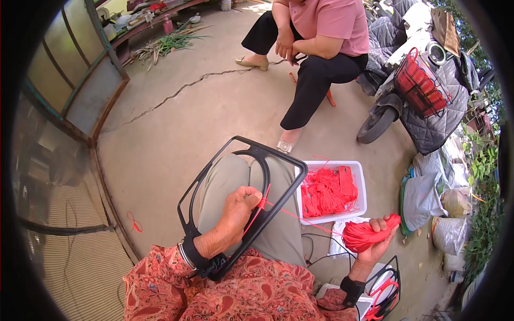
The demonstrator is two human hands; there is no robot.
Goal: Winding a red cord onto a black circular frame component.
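A black angular frame with a curved inner bar (266, 182) lies tilted across my lap. My left hand (240, 213) is closed beside that bar, thumb and finger pinching red cord (262, 204) where it wraps around the black edge. A strand of the cord runs right to a thick red bundle of cord (367, 235). My right hand (381, 243) is wrapped around this bundle, held out to the right above the floor. The fingertips of my left hand partly hide the wrapped spot.
A white tub (365, 200) of red cord stands ahead to the right. Another black frame (397, 278) with red cord lies low right. A seated person (334, 37) is ahead. White sacks (423, 195) and a covered vehicle (380, 117) line the right; a screen door (69, 246) is left.
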